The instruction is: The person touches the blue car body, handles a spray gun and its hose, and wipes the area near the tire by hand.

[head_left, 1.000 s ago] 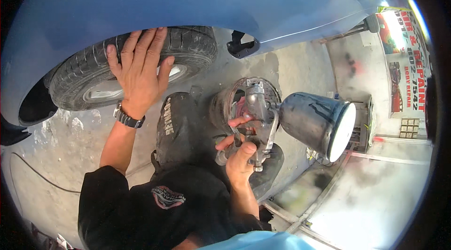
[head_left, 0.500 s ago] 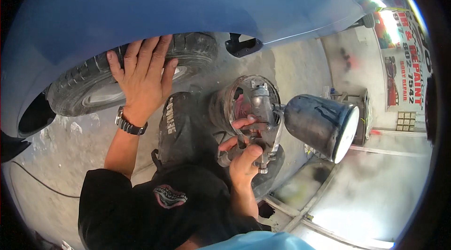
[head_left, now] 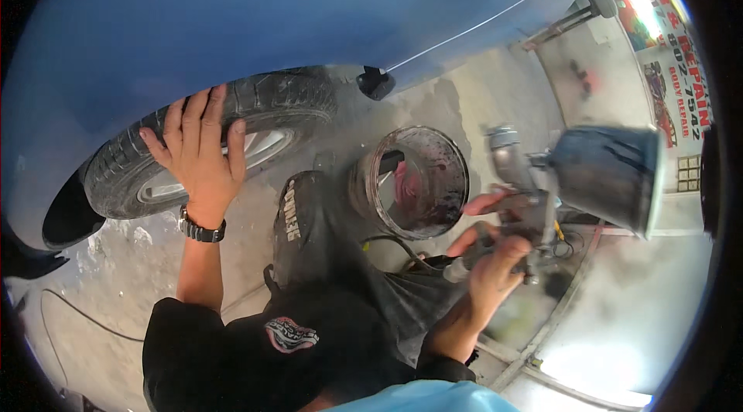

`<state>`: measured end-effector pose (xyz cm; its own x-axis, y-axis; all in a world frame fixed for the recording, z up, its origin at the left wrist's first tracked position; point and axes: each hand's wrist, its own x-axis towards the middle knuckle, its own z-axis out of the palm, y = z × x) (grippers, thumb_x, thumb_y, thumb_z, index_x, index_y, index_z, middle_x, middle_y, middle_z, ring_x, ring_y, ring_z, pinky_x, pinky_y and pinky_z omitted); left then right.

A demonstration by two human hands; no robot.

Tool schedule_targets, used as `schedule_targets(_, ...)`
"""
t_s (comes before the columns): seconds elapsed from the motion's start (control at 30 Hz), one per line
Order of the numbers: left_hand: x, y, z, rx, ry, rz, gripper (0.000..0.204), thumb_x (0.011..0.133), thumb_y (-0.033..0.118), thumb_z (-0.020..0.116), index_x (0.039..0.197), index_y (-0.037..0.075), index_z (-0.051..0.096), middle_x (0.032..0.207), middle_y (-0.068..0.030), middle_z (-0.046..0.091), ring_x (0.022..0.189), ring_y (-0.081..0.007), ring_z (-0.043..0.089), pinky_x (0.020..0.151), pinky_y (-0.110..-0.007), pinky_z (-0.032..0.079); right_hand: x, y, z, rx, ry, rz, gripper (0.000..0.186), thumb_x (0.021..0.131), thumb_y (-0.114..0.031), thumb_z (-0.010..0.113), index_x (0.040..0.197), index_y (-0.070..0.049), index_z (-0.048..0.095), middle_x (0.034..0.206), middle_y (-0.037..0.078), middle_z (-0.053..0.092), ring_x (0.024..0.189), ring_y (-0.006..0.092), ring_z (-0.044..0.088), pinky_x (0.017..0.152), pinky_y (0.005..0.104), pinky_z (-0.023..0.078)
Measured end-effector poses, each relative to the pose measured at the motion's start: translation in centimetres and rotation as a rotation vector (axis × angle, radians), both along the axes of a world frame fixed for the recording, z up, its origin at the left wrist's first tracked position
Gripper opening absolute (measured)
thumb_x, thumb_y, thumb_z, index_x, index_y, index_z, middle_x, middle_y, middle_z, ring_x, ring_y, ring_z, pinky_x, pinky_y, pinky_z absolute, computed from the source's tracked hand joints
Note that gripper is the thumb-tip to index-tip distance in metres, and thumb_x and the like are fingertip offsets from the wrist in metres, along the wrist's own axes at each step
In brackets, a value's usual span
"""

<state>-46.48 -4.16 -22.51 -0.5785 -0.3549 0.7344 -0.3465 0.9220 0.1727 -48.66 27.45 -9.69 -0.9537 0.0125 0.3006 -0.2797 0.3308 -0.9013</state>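
Observation:
My left hand (head_left: 200,152) lies flat with its fingers spread over the black tyre (head_left: 267,96) of a wheel under a blue car body (head_left: 294,9). A dark watch is on that wrist. On the right, my right hand (head_left: 495,257) grips a metal spray gun (head_left: 530,207), its fingers around the handle and trigger. The gun's dark grey paint cup (head_left: 604,176) with a pale lid points to the right. A hose fitting shows at the bottom of the handle. The gun is slightly blurred, and its nozzle faces up toward the car.
A round, paint-stained bucket (head_left: 457,214) with reddish cloth inside stands on the concrete floor between my hands. A dark hose (head_left: 402,245) runs beside it. Another cable (head_left: 89,310) lies at the left. Banners (head_left: 673,63) hang on the right wall.
My right hand has swung the spray gun to the right, away from in front of the bucket. The left hand has slid a little left along the tyre, and the view has shifted.

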Motion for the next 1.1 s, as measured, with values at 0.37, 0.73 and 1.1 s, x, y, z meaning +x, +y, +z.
schedule_targets(0.37, -5.3, 0.7, 2.6, -0.172, 0.292, 0.315, 0.023, 0.095, 0.026, 0.064, 0.098, 0.004, 0.069, 0.101, -0.0118, 0.064, 0.097, -0.0352, 0.055, 0.099, -0.051, 0.037, -12.5, 9.5, 5.5, -0.007, -0.150, 0.557, 0.096, 0.083, -0.079, 0.057, 0.124, 0.008, 0.056, 0.091, 0.018, 0.065, 0.044, 0.0144, 0.052, 0.039, 0.0241, 0.040)
schedule_targets(0.73, -5.9, 1.0, 1.4, -0.271, 0.265, 0.462, 0.019, 0.089, 0.019, 0.063, 0.097, 0.005, 0.071, 0.108, -0.0123, 0.068, 0.101, -0.0330, 0.058, 0.100, -0.049, 0.038, -22.6, 15.4, 9.1, -0.195, 0.016, 0.687, 0.088, 0.090, -0.076, 0.050, 0.119, 0.007, 0.059, 0.092, 0.019, 0.064, 0.041, 0.0151, 0.052, 0.034, 0.0249, 0.041)
schedule_targets(1.1, -5.5, 1.2, 1.4, -0.326, 0.264, 0.548, 0.024, 0.095, 0.025, 0.056, 0.102, 0.005, 0.067, 0.103, -0.0119, 0.064, 0.099, -0.0339, 0.056, 0.097, -0.048, 0.038, -25.5, 20.6, 9.1, -0.125, 0.012, 0.947, 0.077, 0.094, -0.068, 0.054, 0.123, 0.003, 0.061, 0.093, 0.014, 0.068, 0.040, 0.0135, 0.050, 0.037, 0.0251, 0.037)
